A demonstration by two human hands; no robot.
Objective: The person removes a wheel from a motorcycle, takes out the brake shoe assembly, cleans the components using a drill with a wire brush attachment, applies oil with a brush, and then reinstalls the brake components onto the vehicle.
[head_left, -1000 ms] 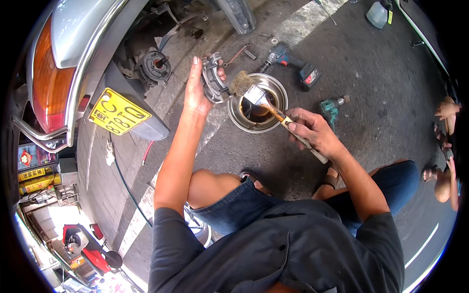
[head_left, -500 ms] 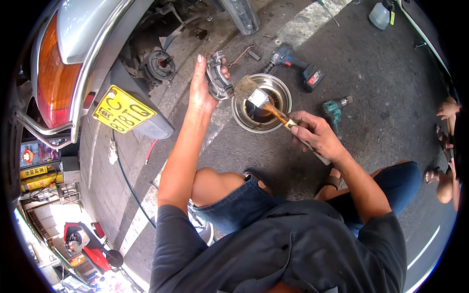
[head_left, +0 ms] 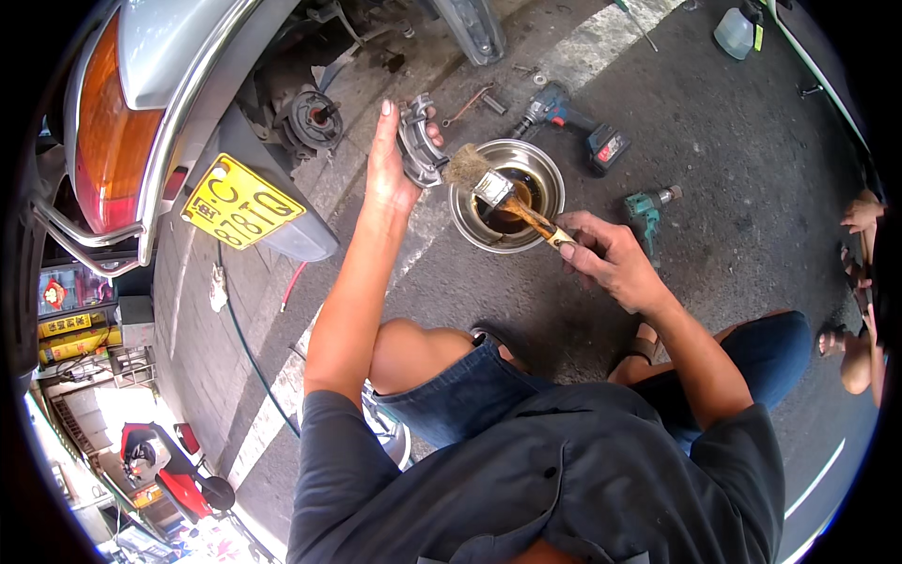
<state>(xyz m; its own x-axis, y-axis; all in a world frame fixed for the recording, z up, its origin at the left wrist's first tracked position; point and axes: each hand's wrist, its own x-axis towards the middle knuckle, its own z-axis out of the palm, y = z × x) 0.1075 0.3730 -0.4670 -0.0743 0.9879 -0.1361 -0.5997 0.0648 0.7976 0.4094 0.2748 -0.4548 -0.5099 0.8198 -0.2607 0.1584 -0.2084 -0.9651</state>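
My left hand grips a curved grey metal part that looks like a brake shoe, thumb on one side and fingertips showing on the other. In my right hand is a paintbrush with a stained wooden handle and a metal ferrule. Its frayed bristles point at the lower end of the metal part, close to it; whether they touch, I cannot tell. Beneath the brush stands a round metal bowl with dark liquid in it.
A blue-black cordless impact wrench and a green power tool lie on the pavement. At left is a silver vehicle with a yellow plate and exposed hub. A hose, a spray bottle and another person's hand also show.
The brush has shifted slightly left and up relative to the bowl, with its bristles still beside the metal part. Both hands keep their hold. The whole view has shifted slightly.
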